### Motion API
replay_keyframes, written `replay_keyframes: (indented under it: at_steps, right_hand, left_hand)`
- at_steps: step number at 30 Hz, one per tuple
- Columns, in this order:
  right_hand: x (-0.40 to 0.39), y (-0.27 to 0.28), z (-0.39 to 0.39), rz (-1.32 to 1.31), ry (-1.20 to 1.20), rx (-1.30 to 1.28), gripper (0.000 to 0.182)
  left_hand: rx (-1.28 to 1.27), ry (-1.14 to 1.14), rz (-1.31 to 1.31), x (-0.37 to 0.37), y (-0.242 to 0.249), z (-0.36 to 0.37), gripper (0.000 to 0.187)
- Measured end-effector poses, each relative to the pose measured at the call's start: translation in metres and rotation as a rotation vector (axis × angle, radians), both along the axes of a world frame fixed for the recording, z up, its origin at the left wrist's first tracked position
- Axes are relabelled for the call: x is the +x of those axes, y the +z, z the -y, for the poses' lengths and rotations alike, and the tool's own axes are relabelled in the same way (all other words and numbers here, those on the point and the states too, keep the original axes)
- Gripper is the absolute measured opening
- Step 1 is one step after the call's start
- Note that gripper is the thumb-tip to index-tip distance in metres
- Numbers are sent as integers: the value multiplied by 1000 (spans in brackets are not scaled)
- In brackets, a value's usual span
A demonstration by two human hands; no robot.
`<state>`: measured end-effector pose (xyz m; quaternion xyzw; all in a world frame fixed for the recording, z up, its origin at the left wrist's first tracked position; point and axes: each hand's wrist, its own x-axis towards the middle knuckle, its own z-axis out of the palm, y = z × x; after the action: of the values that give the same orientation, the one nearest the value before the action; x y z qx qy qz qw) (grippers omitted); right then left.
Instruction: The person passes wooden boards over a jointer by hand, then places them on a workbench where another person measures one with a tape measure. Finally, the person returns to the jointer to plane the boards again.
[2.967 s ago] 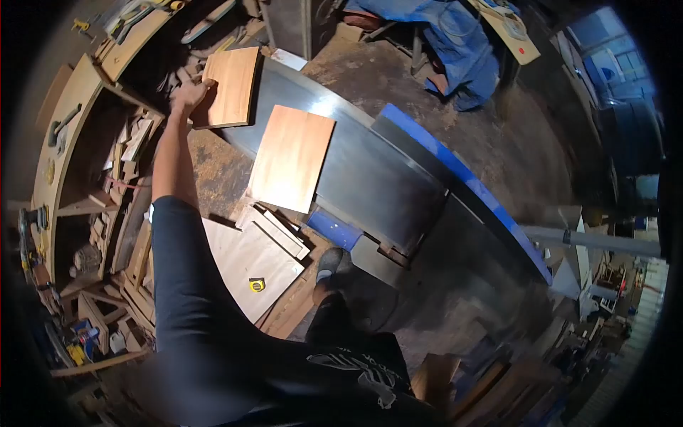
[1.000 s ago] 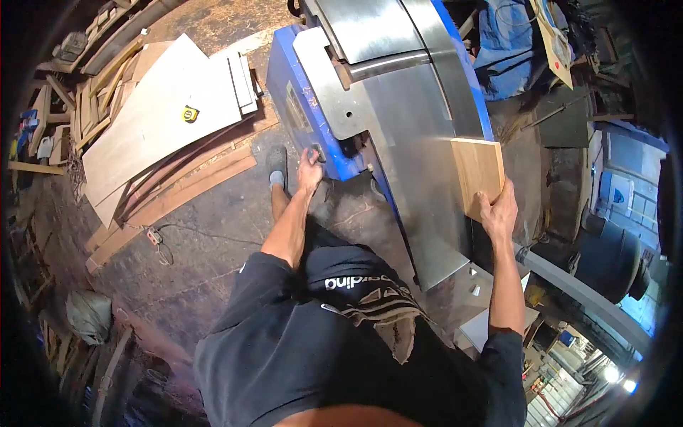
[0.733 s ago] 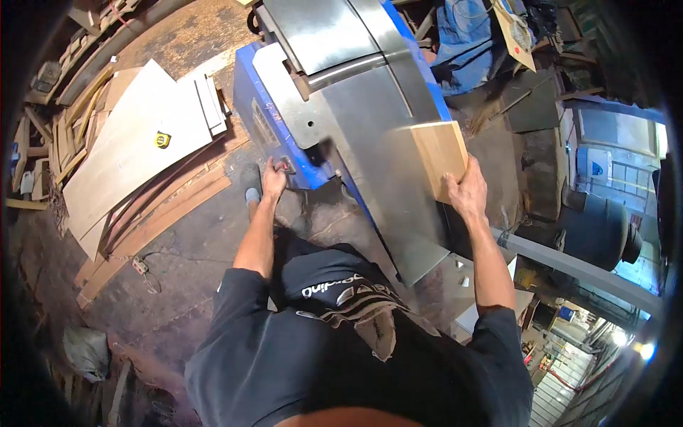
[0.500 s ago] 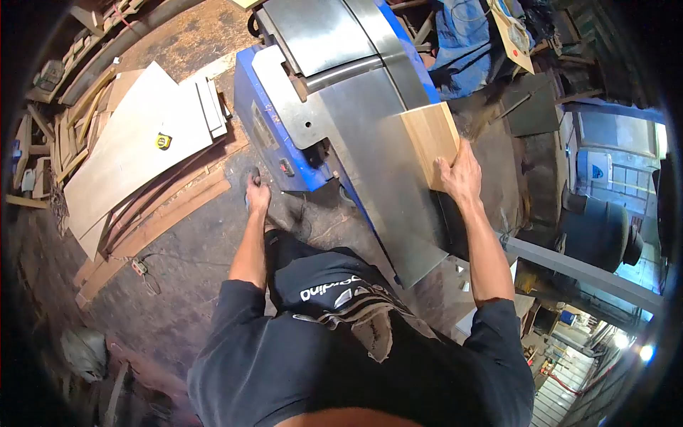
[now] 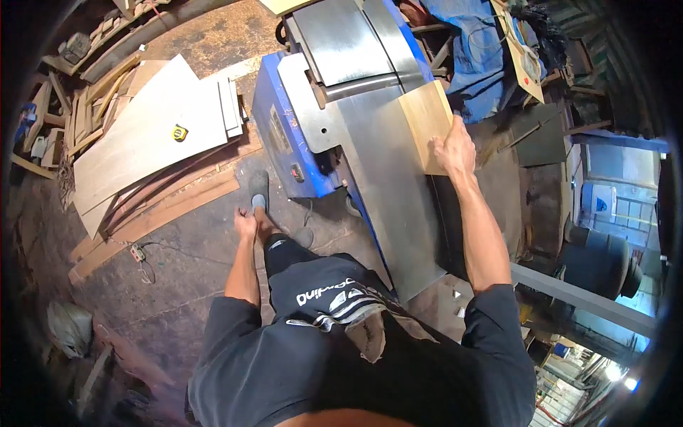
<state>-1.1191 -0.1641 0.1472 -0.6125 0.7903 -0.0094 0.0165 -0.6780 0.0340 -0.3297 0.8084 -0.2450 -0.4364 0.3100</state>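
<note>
My right hand (image 5: 456,151) grips the near end of a pale wooden board (image 5: 425,121), with the thumb on its broad face and the fingers over its right side. The board rests along the right side of the long grey metal bed (image 5: 388,164) of a blue woodworking machine (image 5: 281,121) that looks like a jointer. Its far end is close to the gap between the bed's two plates. My left hand (image 5: 245,223) hangs low beside my leg, away from the machine. Its fingers are loosely bent and apart, with nothing visible in them.
To the left, a yellow tape measure (image 5: 180,133) lies on stacked pale sheets (image 5: 142,142). Long planks (image 5: 163,217) and a cable with a small box (image 5: 137,252) are on the floor. A blue tarp (image 5: 477,64) hangs beyond the machine; a grey beam (image 5: 583,295) crosses at right.
My right hand and the board have slid forward along the metal bed. My left hand has dropped back toward me, and the view has shifted slightly.
</note>
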Motion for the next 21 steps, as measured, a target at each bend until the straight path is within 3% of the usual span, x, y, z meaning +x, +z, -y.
replay_keyframes:
  at_steps: [1, 9, 21]
  right_hand:
    - [3, 0, 5, -7, 0, 7, 53]
    - [13, 3, 35, -46, 34, 27, 53]
    - [16, 3, 55, -24, 34, 50, 58]
  left_hand:
    - [39, -27, 56, 1, 21, -1, 72]
    - [117, -8, 178, 16, 55, -11, 72]
    - [139, 10, 191, 25, 47, -29, 72]
